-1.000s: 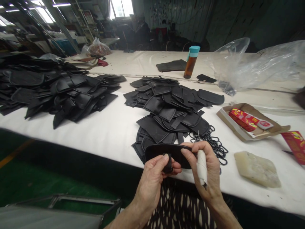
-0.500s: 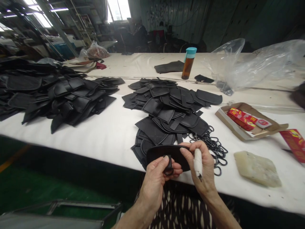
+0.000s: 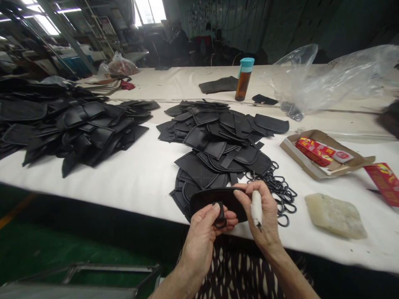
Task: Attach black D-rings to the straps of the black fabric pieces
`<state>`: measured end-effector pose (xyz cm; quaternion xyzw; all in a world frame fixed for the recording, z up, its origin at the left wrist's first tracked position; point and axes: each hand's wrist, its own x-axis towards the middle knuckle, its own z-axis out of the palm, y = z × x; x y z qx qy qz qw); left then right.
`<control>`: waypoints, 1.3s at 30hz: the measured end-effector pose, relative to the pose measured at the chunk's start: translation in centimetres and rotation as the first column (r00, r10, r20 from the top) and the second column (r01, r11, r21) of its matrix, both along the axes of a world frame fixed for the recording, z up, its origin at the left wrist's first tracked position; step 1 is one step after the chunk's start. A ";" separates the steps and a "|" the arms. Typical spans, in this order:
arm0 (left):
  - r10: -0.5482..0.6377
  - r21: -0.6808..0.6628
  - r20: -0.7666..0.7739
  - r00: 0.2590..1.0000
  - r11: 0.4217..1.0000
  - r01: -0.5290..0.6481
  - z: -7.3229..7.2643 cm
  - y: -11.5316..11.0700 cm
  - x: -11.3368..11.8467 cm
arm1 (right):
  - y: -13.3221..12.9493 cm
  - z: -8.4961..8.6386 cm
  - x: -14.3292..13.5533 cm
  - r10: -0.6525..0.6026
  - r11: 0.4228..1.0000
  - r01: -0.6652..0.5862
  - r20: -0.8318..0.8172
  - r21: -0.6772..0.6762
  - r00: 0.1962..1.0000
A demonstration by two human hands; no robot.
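Note:
At the table's front edge I hold a black leather-like flap piece (image 3: 201, 200), rounded along its top. My left hand (image 3: 207, 224) is closed on its lower part, thumb pressing a short black strap folded through a black metal ring (image 3: 220, 224). My right hand (image 3: 262, 207) pinches the flap's right edge between thumb and fingers. A slim white-wrapped tool (image 3: 257, 207) with a dark tip is also tucked in that hand, pointing down. Just behind lies a pile of similar black pieces (image 3: 215, 141). Several loose black metal rings (image 3: 285, 195) lie right of my right hand.
A larger heap of black pieces (image 3: 84, 128) covers the table's left. To the right are an open cardboard box (image 3: 293, 151) with red packets and a pale waxy block (image 3: 336, 216). A teal-capped bottle (image 3: 243, 81) and clear plastic bags (image 3: 343, 83) stand farther back.
The camera view has shifted slightly, so the table things sit a little higher and more to the left. Both hands keep the same grip on the flap piece.

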<state>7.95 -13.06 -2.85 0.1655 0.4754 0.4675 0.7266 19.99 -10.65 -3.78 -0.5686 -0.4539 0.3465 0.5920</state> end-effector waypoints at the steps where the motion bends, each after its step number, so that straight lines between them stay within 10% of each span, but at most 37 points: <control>1: 0.000 0.000 0.002 1.000 1.000 0.000 0.0 0.0 0.0 | 0.0 0.0 0.0 -0.001 1.000 0.001 -0.001 -0.002 1.000; 17: 0.021 -0.002 -0.002 1.000 1.000 -0.021 0.2 0.0 0.2 | -0.6 0.2 0.7 0.049 0.999 -0.049 -0.022 0.015 0.999; 27: -0.041 -0.009 -0.072 0.997 0.999 0.040 1.4 2.0 1.2 | -6.2 3.4 9.6 -0.083 0.996 0.079 0.089 0.038 0.993; 39: -0.029 -0.080 -0.206 0.978 0.997 0.013 1.0 3.6 2.5 | -8.4 3.7 14.6 -0.492 0.806 0.588 0.474 -0.069 0.730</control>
